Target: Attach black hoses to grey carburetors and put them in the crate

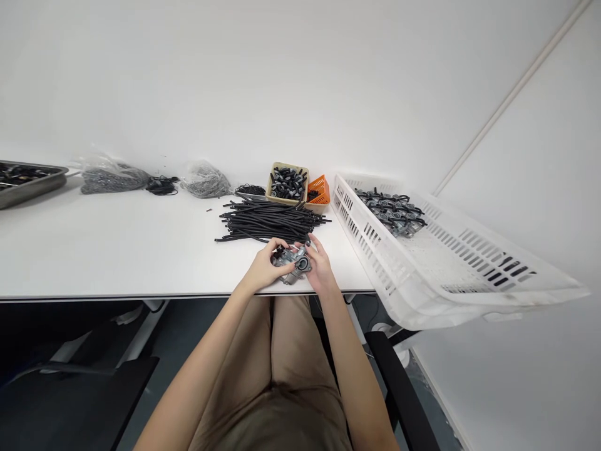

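Note:
A grey metal carburetor (292,265) with a round bore sits near the table's front edge, between my hands. My left hand (265,267) is closed around its left side, thumb across the front. On the other side my right hand (320,265) has its fingers curled, with a small dark piece (308,240) at the fingertips. Whether the right hand also grips the carburetor is hard to make out. Just behind lies a pile of black rubber hoses (272,219), spread sideways.
A beige basket (268,191) of small black-and-grey parts stands behind the hoses, beside an orange basket (321,188). At right, a white crate (399,275) holding several carburetors (394,213) overhangs the table edge. Plastic bags (204,180) and a metal tray (51,185) stand along the wall.

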`<action>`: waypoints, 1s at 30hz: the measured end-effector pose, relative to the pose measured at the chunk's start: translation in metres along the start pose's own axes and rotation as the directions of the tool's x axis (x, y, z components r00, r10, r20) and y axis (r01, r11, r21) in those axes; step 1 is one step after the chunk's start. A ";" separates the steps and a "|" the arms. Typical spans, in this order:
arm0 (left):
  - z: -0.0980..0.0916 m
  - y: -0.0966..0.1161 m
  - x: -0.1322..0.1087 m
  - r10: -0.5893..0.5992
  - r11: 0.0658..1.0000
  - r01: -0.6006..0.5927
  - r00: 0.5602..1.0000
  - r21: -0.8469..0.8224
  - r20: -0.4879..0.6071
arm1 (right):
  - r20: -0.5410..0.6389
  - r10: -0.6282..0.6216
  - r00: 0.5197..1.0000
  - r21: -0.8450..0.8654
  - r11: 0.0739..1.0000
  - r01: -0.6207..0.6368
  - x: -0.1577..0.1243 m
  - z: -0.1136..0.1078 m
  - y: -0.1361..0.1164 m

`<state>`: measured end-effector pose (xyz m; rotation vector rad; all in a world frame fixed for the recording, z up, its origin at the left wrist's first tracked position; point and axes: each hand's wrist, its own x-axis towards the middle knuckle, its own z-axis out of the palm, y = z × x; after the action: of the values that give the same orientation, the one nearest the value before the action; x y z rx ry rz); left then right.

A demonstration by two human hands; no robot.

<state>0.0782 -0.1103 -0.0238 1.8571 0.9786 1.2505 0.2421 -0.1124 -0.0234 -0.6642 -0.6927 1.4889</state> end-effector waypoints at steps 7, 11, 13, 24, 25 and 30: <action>0.001 0.001 0.000 -0.011 0.998 0.012 1.000 -0.055 0.026 | 0.008 0.015 1.000 0.021 1.000 -0.015 0.001 -0.003 -0.001; 0.000 0.001 0.000 -0.007 1.000 0.007 1.000 -0.030 0.013 | 0.006 0.036 0.999 0.014 0.999 -0.036 0.000 -0.004 -0.002; 0.000 0.000 0.000 -0.004 1.000 0.004 1.000 -0.005 0.002 | 0.023 0.027 0.999 0.019 0.999 -0.027 0.000 -0.004 -0.001; 0.000 -0.001 0.000 -0.005 1.000 0.005 1.000 -0.009 0.023 | -0.009 -0.020 1.000 0.003 1.000 0.020 0.001 0.001 0.001; 0.000 -0.001 0.000 -0.008 1.000 0.008 1.000 -0.009 0.022 | -0.003 -0.013 1.000 0.010 1.000 0.013 0.000 0.001 0.000; -0.001 -0.001 0.000 -0.021 0.999 0.021 1.000 -0.033 0.023 | 0.015 -0.016 1.000 -0.010 1.000 0.016 0.002 -0.006 0.002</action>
<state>0.0771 -0.1098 -0.0244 1.8269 0.9568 1.2234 0.2455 -0.1102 -0.0290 -0.6539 -0.7159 1.4783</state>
